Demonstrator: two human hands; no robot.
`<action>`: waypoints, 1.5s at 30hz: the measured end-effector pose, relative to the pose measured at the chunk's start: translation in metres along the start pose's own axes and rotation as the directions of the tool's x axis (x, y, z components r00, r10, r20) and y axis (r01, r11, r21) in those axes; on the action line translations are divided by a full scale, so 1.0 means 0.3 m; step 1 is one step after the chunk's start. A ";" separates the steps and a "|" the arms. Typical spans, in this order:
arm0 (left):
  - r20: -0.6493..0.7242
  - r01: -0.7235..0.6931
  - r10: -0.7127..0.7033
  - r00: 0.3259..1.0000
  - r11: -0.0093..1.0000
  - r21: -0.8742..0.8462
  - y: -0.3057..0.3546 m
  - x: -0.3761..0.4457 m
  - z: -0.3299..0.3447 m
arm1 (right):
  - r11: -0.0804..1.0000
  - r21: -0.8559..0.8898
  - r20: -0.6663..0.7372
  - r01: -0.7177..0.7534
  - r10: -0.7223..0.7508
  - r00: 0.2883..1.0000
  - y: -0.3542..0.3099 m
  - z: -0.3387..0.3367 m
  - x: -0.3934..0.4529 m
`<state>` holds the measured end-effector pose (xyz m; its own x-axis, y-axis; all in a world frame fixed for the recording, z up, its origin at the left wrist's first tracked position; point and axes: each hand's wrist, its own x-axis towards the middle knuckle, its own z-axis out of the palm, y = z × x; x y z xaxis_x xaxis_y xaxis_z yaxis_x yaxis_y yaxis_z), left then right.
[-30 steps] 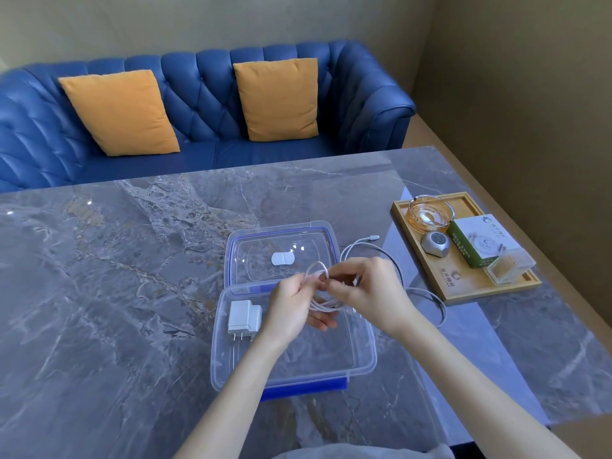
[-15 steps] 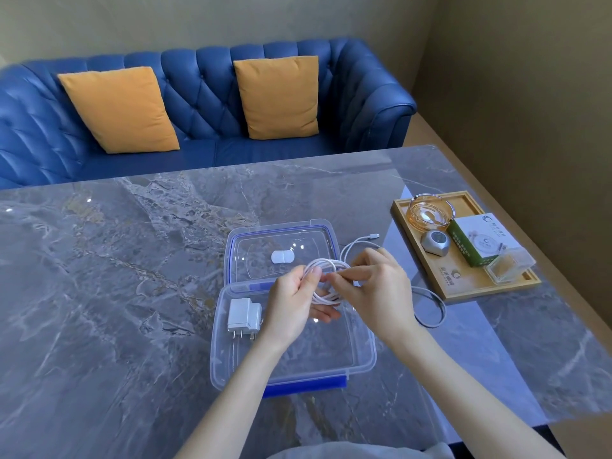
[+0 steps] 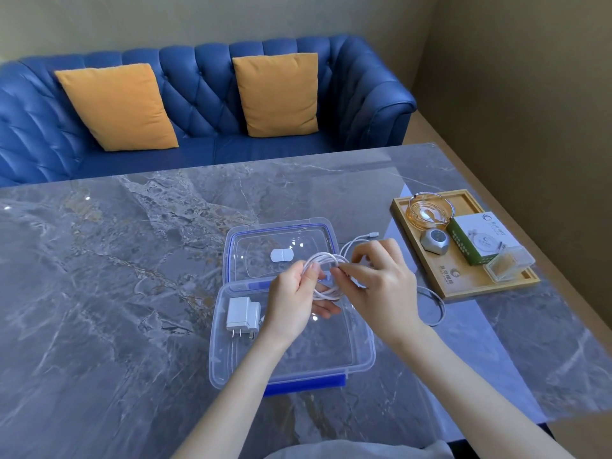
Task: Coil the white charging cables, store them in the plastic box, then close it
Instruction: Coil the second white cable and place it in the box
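— How far along is the coiling?

— Partway, I'd say. The left hand clamps a bundle of loops of the thin white charging cable above the clear plastic box with blue clips; the right hand pinches the strand beside it.

— What's left?

— A loose tail lies on the grey marble table. A white plug adapter sits inside; the clear lid lies open.
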<state>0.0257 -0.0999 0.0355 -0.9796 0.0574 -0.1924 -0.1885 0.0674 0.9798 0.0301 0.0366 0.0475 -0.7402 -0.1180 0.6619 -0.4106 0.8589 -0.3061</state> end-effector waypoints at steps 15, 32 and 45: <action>0.073 -0.033 0.035 0.997 0.999 -0.031 0.000 -0.021 -0.008 | 0.660 0.444 0.445 -0.606 0.425 0.788 0.006 0.010 0.014; 0.380 0.204 -0.108 0.919 0.953 -0.223 0.045 -0.042 -0.086 | 0.209 0.483 0.870 -0.850 -0.012 0.492 0.084 -0.030 0.022; 0.416 -0.005 -0.168 0.894 0.923 0.384 0.105 -0.013 -0.144 | 0.908 0.223 0.849 -0.355 -0.002 0.528 0.082 -0.092 0.064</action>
<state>0.0206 -0.1409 0.0694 -0.8150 0.4542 -0.3599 -0.1430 0.4442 0.8844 0.0206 0.0692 0.0716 -0.8425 -0.4869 -0.2307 -0.2287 0.7109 -0.6651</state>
